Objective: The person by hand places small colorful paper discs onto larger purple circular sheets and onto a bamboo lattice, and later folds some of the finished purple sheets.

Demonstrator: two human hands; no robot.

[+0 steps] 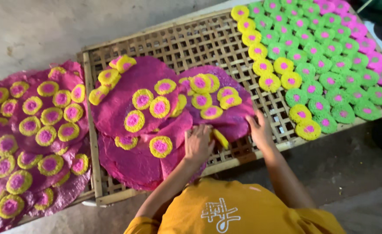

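Both hands are down on the bamboo rack point(208, 47), the person in the yellow shirt point(238, 212) leaning in from the near edge. Left hand point(198, 143) lies flat, fingers spread and pressing on a magenta sheet point(134, 160); that grip is apart, palm down, clamped on nothing. Just right of it, touching its fingertips, a yellow disc point(220, 138) stands on edge. Just left of that hand sits a yellow disc with a pink centre point(160, 146), flat on the sheet.

Right hand point(260, 130) rests on the rim of the second magenta sheet point(234, 119), fingers curled at its edge; whether the grip pinches the sheet or only touches it, I cannot tell. Beyond that hand, more yellow-and-pink discs point(208, 95) lie scattered and overlapping on the sheets.

Further right of the right hand, well apart, neat rows fill the rack: yellow discs point(264, 65) nearest, green ones point(321, 65) next, pink ones point(364, 39) at the far corner. Well left of the left hand, another pile of magenta sheets point(69, 130) carries its own crowd of yellow discs point(47, 117).
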